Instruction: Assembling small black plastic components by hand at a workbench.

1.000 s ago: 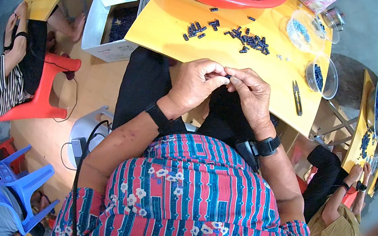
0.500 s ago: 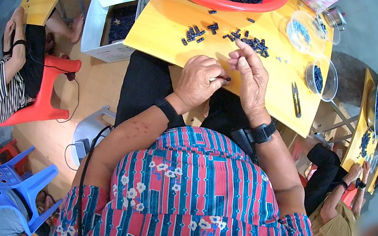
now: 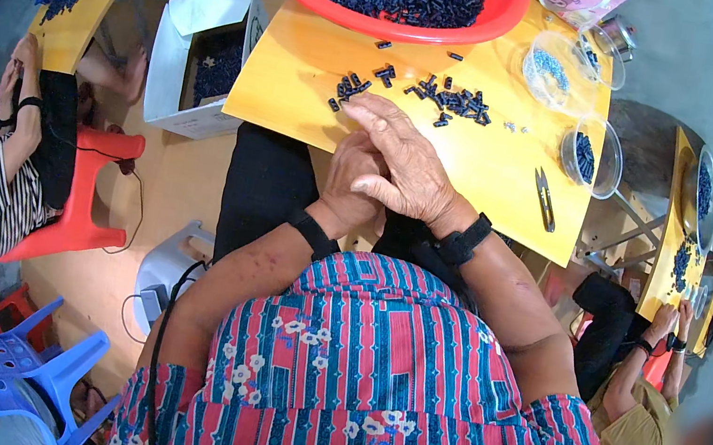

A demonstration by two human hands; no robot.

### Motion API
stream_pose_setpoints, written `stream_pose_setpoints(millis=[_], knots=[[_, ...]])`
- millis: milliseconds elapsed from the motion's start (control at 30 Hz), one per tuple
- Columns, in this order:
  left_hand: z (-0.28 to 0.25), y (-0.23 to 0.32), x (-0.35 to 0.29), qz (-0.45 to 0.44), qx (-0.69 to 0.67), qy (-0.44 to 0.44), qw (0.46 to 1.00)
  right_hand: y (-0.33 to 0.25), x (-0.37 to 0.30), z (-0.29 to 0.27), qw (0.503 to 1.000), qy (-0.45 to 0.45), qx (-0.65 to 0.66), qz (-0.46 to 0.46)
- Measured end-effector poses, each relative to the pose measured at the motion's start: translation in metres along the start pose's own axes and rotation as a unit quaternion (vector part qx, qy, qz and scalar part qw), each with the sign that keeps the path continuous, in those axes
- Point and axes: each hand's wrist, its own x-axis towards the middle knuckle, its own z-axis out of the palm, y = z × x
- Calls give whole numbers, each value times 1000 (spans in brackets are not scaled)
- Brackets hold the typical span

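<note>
My right hand (image 3: 413, 171) crosses over my left hand, its fingers stretched out and thumb apart. Its fingertips are beside a small cluster of dark blue, short tube-like pieces (image 3: 352, 86) on the yellow table (image 3: 498, 176). Below it my left hand (image 3: 349, 188) is curled at the near table edge. Its fingertips, and whatever they hold, are hidden by the right hand. A larger scatter of the same dark pieces (image 3: 456, 102) lies to the right. Beyond stands a red basin (image 3: 391, 28) heaped with them.
Thread snips (image 3: 544, 200) lie at the table's right. Clear plastic tubs hold dark pieces (image 3: 583, 158) and light blue bits (image 3: 551, 68). A white carton (image 3: 165, 74) stands left of the table. Two people sit at other tables, with a red stool (image 3: 90, 190) at left.
My right hand has moved left, across my left hand, toward the left cluster. The small dark piece seen earlier at my left fingertips is now hidden. The view has shifted slightly.
</note>
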Motion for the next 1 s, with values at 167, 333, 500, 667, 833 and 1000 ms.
stream_pose_setpoints(millis=[167,333,500,667,833,1000], knots=[[5,-7,-6,0,12,-7,1000,0,0,4,999,-16,-42,0],[1,-13,-4,-4,27,-13,1000,0,8,0,998,-32,-48,4],[1,-9,6,-46,46,4,998,4,14,-2,999,-29,-45,7],[3,-11,5,-25,31,26,999,4,17,-4,999,-33,-40,2],[4,-9,4,-16,37,13,999,8,22,-8,999,-32,-40,-8],[3,-9,4,-11,47,-2,999,12,17,-6,999,-23,-39,-12]])
